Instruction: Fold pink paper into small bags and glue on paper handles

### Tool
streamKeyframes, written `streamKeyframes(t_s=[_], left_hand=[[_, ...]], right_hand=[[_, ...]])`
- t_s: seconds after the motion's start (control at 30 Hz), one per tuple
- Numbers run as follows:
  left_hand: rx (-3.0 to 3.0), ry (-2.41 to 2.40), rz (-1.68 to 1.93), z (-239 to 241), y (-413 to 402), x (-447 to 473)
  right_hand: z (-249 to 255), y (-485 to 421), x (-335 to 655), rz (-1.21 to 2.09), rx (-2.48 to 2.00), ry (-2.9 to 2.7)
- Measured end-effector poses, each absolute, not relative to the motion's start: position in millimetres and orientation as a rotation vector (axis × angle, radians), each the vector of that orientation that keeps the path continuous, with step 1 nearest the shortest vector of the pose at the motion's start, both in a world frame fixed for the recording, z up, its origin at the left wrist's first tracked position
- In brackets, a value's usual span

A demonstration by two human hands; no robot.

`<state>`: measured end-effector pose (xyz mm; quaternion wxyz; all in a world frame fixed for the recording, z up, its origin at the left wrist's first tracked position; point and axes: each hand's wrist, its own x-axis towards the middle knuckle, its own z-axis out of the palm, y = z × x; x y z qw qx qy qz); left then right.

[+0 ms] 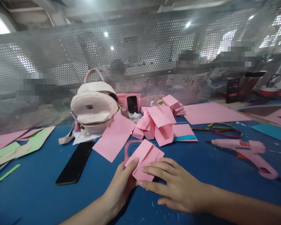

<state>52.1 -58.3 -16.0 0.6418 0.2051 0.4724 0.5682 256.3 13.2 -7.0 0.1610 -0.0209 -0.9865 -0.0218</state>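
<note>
My left hand [123, 184] grips a small pink paper bag [144, 155], its thumb lying on the front and its other fingers behind. A curved paper handle [126, 149] sticks out from the bag's far left side. Folded layers show across its front. My right hand [175, 181] has its fingers stretched out and spread, with the fingertips resting on the bag's right part. Just beyond the bag is a heap of folded pink paper pieces [159, 120]. A larger pink sheet [114, 136] lies left of the heap.
A pale pink backpack [95, 106] stands behind, near a perforated metal screen [142, 59]. A black phone [75, 164] lies left. At right are a pink glue gun [245, 150], scissors [221, 128] and a blue strip [273, 131]. Green sheets [36, 142] lie far left. People are beyond the screen.
</note>
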Motion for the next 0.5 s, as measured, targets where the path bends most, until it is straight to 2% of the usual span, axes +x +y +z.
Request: streamKeyframes(t_s=[0.13, 0.23, 0.37, 0.5], left_hand=[[0.621, 0.963, 1.247, -14.8, -60.1, 52.5], [0.698, 0.968, 1.211, -14.1, -60.4, 51.6], [0.778, 1.034, 1.211, -17.1, -58.3, 50.1], [0.914, 1.131, 1.262, -24.7, -56.0, 50.1]], right_hand=[[-15.8, 16.9, 258.8, 0.266, -0.379, -2.464], [-24.0, 24.5, 256.0, 0.752, -0.672, -2.125], [-29.1, 32.9, 250.2, 1.391, -0.698, -1.906], [-27.0, 32.6, 250.1, 1.455, -0.741, -1.958]])
